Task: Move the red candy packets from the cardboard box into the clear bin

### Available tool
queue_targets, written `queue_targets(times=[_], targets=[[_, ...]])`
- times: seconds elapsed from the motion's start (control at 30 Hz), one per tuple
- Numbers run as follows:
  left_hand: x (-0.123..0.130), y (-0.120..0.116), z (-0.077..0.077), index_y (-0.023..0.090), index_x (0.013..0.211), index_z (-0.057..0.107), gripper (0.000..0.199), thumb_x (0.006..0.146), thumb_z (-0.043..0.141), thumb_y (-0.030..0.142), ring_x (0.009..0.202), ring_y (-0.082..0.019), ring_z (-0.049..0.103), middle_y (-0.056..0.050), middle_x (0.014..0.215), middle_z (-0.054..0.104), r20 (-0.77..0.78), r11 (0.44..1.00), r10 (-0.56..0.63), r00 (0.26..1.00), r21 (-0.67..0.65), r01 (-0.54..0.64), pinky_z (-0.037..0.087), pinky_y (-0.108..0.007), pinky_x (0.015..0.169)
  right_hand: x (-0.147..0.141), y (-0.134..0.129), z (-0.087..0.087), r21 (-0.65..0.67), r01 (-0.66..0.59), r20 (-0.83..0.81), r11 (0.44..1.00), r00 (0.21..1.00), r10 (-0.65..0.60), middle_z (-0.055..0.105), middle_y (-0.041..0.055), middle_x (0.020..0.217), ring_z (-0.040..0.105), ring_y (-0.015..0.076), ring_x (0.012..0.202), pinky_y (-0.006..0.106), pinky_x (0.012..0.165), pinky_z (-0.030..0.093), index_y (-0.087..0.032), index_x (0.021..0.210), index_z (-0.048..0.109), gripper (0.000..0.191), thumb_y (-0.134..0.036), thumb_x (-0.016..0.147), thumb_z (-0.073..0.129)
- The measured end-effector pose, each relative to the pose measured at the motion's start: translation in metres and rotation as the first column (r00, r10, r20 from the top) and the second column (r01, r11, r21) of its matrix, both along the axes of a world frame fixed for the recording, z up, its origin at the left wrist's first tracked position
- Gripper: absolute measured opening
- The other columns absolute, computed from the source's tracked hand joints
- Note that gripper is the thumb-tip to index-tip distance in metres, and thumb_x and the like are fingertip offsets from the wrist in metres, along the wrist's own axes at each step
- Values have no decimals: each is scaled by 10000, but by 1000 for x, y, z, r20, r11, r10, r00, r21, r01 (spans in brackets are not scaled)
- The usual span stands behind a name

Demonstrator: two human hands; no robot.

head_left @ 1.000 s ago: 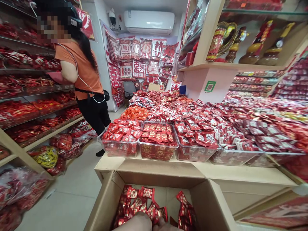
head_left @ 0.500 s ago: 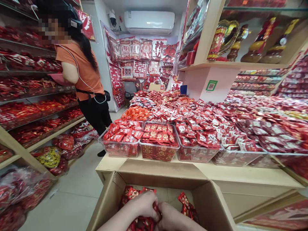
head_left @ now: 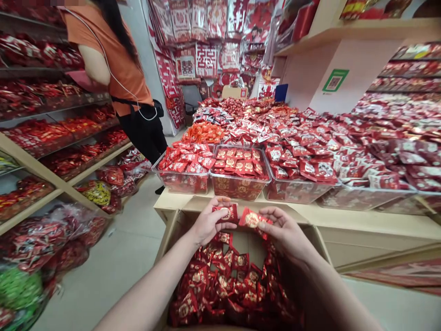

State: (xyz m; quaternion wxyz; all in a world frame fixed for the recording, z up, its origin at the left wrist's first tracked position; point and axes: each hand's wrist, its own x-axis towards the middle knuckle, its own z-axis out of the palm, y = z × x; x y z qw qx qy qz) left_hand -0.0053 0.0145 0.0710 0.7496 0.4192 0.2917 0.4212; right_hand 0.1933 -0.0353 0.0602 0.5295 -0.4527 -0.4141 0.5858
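just above the open cardboard box [head_left: 253,243], two small wrapped packets are held up nearly end to end, with a narrow gap between them. each carries a round gold emblem with lettering inside, too small to make out, and no brand can be read. farther back, a hanging packet [head_left: 186,69] bears a large double-happiness character, 囍, and on the pale pillar a green-framed qr code [head_left: 333,82] has a tiny line of print beneath it, illegible from this spot.

the left hand [head_left: 209,221] pinches the darker packet [head_left: 226,213], deep red and glossy with a crimped end, its thumb laid across the front. the right hand [head_left: 284,230] grips the brighter packet [head_left: 252,219] between thumb and forefinger, the other fingers loosely spread; this one is a lighter red, slightly tilted, its gold patch catching the light.

below them, many loose packets [head_left: 223,285] of the same red and gold lie jumbled in the box. beyond its far edge, a clear tub [head_left: 241,187] on the pale counter [head_left: 372,225] holds neat rows of gold-marked red packets.
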Motion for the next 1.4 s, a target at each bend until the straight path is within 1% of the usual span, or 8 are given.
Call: queue_targets(times=[0.4, 0.77, 0.9, 1.03, 1.17, 1.27, 1.33, 1.4], targets=[[16, -12, -12, 106, 828, 616, 287, 670, 614, 346, 593, -124, 562, -39, 713, 618, -355, 982, -39, 934, 161, 103, 500, -241, 510, -16, 0, -5, -1, -32, 128, 999, 991, 32, 635, 28, 768, 582, 139, 725, 276, 704, 452, -159, 839, 572, 296, -346, 629, 663], [18, -17, -14, 129, 724, 598, 228, 660, 618, 346, 603, -128, 562, -4, 650, 603, -214, 997, 83, 973, 20, -81, 499, -258, 531, -20, -1, -4, 44, -13, 240, 999, 971, 2, 551, -1, 576, 510, 108, 520, 237, 512, 446, -153, 729, 548, 307, -456, 688, 571], [13, -13, -5, 144, 837, 583, 164, 703, 572, 238, 741, -142, 588, -17, 794, 608, -111, 994, 103, 989, -20, -105, 497, -310, 720, -12, -2, -1, 42, -121, 294, 992, 950, 103, 530, -16, 607, 475, 93, 524, 224, 522, 412, -157, 793, 550, 293, -440, 722, 534], [6, -7, 4, 210, 1011, 473, 317, 711, 529, 124, 864, -150, 582, -15, 936, 581, 95, 984, 160, 982, -93, -152, 415, -389, 877, -8, -5, -4, -37, -369, 566, 929, 758, 324, 543, -9, 658, 460, 101, 572, 216, 531, 372, -163, 770, 559, 214, -366, 759, 494], [2, -2, 6, 213, 1103, 403, 509, 643, 479, 10, 955, -170, 551, -35, 997, 564, 226, 988, 135, 965, -103, -114, 358, -414, 930, -17, -10, -29, -144, -456, 833, 878, 423, 357, 536, -20, 591, 422, 100, 542, 215, 495, 305, -170, 682, 567, 72, -228, 702, 530], [2, -1, 4, 200, 1067, 429, 499, 615, 477, -6, 956, -168, 549, -34, 997, 563, 239, 986, 155, 959, -97, -135, 363, -411, 926, -25, -12, -45, -201, -492, 877, 847, 295, 379, 549, -9, 567, 424, 103, 524, 226, 485, 289, -175, 626, 568, 60, -141, 654, 527], [3, -1, 2, 179, 993, 469, 350, 668, 519, 61, 910, -157, 566, -36, 964, 573, 174, 987, 152, 973, -86, -139, 385, -388, 907, -28, -11, -45, -164, -465, 864, 870, 358, 354, 557, 1, 570, 447, 110, 530, 232, 501, 316, -176, 633, 572, 78, -143, 670, 512], [5, -4, -1, 155, 935, 496, 240, 704, 561, 156, 822, -140, 585, -33, 885, 583, 39, 993, 113, 993, -42, -111, 430, -361, 854, -29, -7, -38, -47, -375, 779, 926, 566, 268, 567, 10, 630, 484, 119, 572, 236, 542, 368, -175, 736, 573, 94, -222, 729, 492]])
